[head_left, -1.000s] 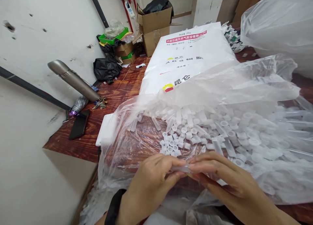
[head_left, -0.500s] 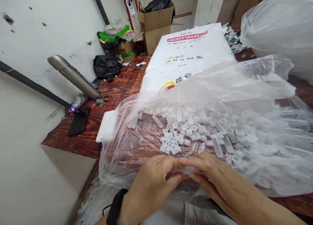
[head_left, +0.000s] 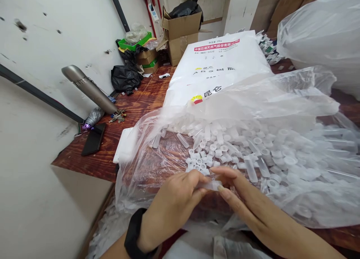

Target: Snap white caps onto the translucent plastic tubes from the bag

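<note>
My left hand is closed around a small translucent plastic tube, whose right end sticks out past the fingertips. At that end the thumb of my right hand touches the tube, while its index finger is lifted apart from the thumb. Just beyond both hands lies a cluster of small white caps. A larger heap of caps and tubes spreads to the right, partly under clear film. One loose tube lies close to my right hand.
A clear plastic bag covers much of the wooden table. Behind it lies a white printed sack. Leftward are a phone, keys and a metal flask. A cardboard box stands at the back.
The fingers of my right hand have parted and the tube's end is now in sight. Both hands stay close together; the view has shifted slightly.
</note>
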Demonstrator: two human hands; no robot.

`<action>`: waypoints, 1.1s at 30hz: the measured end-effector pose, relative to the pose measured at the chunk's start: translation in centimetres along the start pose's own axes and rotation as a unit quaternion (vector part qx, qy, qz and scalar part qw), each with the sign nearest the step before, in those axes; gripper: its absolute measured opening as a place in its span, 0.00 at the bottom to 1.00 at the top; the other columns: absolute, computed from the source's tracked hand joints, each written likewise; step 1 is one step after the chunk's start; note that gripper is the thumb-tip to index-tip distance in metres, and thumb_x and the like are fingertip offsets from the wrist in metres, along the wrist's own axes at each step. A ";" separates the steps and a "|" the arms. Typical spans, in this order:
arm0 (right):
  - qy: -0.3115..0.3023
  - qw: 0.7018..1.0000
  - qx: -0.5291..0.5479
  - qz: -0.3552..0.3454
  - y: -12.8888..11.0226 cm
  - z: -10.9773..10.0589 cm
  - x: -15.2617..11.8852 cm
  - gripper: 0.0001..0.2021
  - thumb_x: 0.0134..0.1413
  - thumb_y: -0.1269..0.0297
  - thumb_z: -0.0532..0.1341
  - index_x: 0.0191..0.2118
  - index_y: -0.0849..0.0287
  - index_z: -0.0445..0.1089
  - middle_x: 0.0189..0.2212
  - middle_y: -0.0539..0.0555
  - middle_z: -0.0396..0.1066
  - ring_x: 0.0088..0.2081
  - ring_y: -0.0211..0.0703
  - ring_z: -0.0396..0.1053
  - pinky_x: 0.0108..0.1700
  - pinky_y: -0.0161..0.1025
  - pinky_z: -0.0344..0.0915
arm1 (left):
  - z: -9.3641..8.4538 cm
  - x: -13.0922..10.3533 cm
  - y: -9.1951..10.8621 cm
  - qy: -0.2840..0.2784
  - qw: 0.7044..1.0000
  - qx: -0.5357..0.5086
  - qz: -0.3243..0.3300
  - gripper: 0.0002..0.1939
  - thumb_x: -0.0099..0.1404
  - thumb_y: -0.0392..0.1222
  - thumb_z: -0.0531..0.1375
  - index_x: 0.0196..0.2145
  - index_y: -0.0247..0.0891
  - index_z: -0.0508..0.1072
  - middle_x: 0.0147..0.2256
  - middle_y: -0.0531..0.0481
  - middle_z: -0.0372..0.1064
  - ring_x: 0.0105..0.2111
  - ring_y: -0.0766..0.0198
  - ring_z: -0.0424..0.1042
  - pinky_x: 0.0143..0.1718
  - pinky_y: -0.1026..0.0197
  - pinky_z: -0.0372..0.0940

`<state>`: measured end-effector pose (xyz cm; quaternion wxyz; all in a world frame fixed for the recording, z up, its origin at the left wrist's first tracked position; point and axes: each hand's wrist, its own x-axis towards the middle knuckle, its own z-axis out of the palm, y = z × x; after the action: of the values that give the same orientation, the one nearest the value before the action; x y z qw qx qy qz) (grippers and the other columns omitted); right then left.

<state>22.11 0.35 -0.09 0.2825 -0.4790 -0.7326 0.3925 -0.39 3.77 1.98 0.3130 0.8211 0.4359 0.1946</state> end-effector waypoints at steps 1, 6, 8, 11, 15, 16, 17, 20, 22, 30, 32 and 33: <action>0.009 1.000 0.011 0.007 0.0 -0.3 0.1 0.15 0.77 0.55 0.50 0.64 0.43 0.57 0.46 0.53 0.74 0.46 0.43 0.78 0.49 0.42 0.77 | -0.2 0.1 0.1 0.001 1.000 -0.014 -0.019 0.10 0.69 0.29 0.64 0.44 0.41 0.74 0.43 0.53 0.82 0.43 0.60 0.81 0.46 0.60 0.72; -0.002 0.989 0.136 0.052 -0.4 -1.1 0.3 0.14 0.76 0.48 0.50 0.58 0.44 0.63 0.40 0.50 0.71 0.41 0.42 0.75 0.43 0.37 0.76 | -0.2 -0.1 0.8 0.010 0.995 -0.095 -0.026 0.09 0.69 0.31 0.65 0.43 0.44 0.76 0.41 0.58 0.82 0.40 0.65 0.80 0.45 0.65 0.70; -0.028 0.982 0.176 0.061 -0.7 -1.1 0.3 0.15 0.76 0.46 0.49 0.57 0.44 0.64 0.41 0.50 0.71 0.41 0.41 0.75 0.44 0.37 0.76 | 0.1 -0.3 0.9 0.010 0.993 -0.120 -0.014 0.08 0.69 0.31 0.65 0.42 0.44 0.76 0.39 0.59 0.82 0.39 0.66 0.80 0.43 0.66 0.69; -0.055 0.986 0.149 0.056 -0.5 -1.0 0.6 0.16 0.77 0.48 0.48 0.60 0.44 0.63 0.43 0.50 0.74 0.44 0.42 0.76 0.46 0.38 0.76 | 0.0 -0.3 0.5 -0.024 0.992 -0.123 -0.031 0.07 0.70 0.33 0.64 0.41 0.44 0.75 0.38 0.59 0.81 0.38 0.66 0.80 0.42 0.66 0.69; 0.025 0.994 -0.103 -0.034 1.8 -0.7 2.0 0.14 0.78 0.54 0.50 0.60 0.46 0.64 0.47 0.54 0.75 0.47 0.47 0.78 0.47 0.45 0.76 | -1.3 2.1 -1.2 -0.017 0.991 0.038 -0.129 0.06 0.77 0.45 0.57 0.49 0.43 0.69 0.43 0.53 0.79 0.42 0.62 0.80 0.43 0.63 0.70; 0.050 0.982 -0.170 -0.065 2.6 -0.4 2.4 0.15 0.78 0.55 0.49 0.60 0.49 0.65 0.49 0.57 0.74 0.49 0.51 0.78 0.48 0.49 0.76 | -1.6 3.1 -1.8 0.006 0.982 0.099 -0.163 0.10 0.78 0.48 0.55 0.50 0.41 0.67 0.43 0.50 0.79 0.42 0.59 0.80 0.43 0.61 0.70; 0.065 0.974 -0.203 -0.081 3.3 -0.1 2.9 0.16 0.78 0.56 0.49 0.60 0.52 0.66 0.51 0.61 0.74 0.50 0.55 0.77 0.48 0.52 0.76 | -1.9 4.3 -2.4 0.027 0.970 0.147 -0.192 0.13 0.78 0.51 0.55 0.51 0.39 0.66 0.42 0.47 0.79 0.43 0.55 0.80 0.43 0.58 0.71; 0.074 0.964 -0.234 -0.100 4.9 0.8 3.7 0.17 0.77 0.62 0.47 0.60 0.58 0.68 0.52 0.66 0.74 0.52 0.62 0.76 0.48 0.59 0.76 | -2.5 7.8 -4.0 0.052 0.946 0.216 -0.234 0.25 0.74 0.60 0.57 0.53 0.33 0.67 0.41 0.36 0.80 0.45 0.40 0.80 0.44 0.49 0.70; 0.074 0.962 -0.241 -0.108 5.3 1.1 3.6 0.17 0.76 0.65 0.47 0.59 0.57 0.69 0.51 0.65 0.75 0.53 0.61 0.77 0.49 0.59 0.76 | -2.7 9.5 -4.9 0.047 0.940 0.239 -0.239 0.27 0.72 0.62 0.58 0.52 0.32 0.69 0.40 0.34 0.80 0.45 0.37 0.80 0.44 0.47 0.70; 0.081 0.967 -0.220 -0.098 5.9 -0.5 2.1 0.16 0.74 0.67 0.51 0.60 0.52 0.69 0.49 0.60 0.76 0.50 0.53 0.78 0.49 0.51 0.77 | -3.8 7.7 -5.6 0.030 0.958 0.236 -0.163 0.08 0.77 0.44 0.57 0.47 0.37 0.71 0.50 0.39 0.76 0.53 0.48 0.75 0.54 0.52 0.66; 0.082 0.971 -0.208 -0.087 5.4 -1.0 2.1 0.15 0.75 0.66 0.52 0.60 0.49 0.68 0.49 0.58 0.75 0.48 0.49 0.79 0.48 0.46 0.77 | -3.6 5.9 -4.5 0.028 0.965 0.217 -0.143 0.08 0.78 0.45 0.57 0.47 0.39 0.70 0.48 0.44 0.76 0.51 0.51 0.75 0.52 0.54 0.66; 0.090 0.975 -0.187 -0.079 5.0 -1.1 2.1 0.14 0.75 0.64 0.53 0.60 0.48 0.68 0.49 0.57 0.75 0.47 0.47 0.79 0.46 0.44 0.77 | -3.3 5.1 -3.8 0.026 0.972 0.189 -0.138 0.09 0.78 0.47 0.56 0.47 0.40 0.70 0.45 0.46 0.77 0.48 0.53 0.76 0.50 0.55 0.68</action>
<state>24.57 3.77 -3.63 0.2827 -0.4974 -0.8002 0.1801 -1.88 10.78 2.01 0.1640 0.7920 0.5819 0.0850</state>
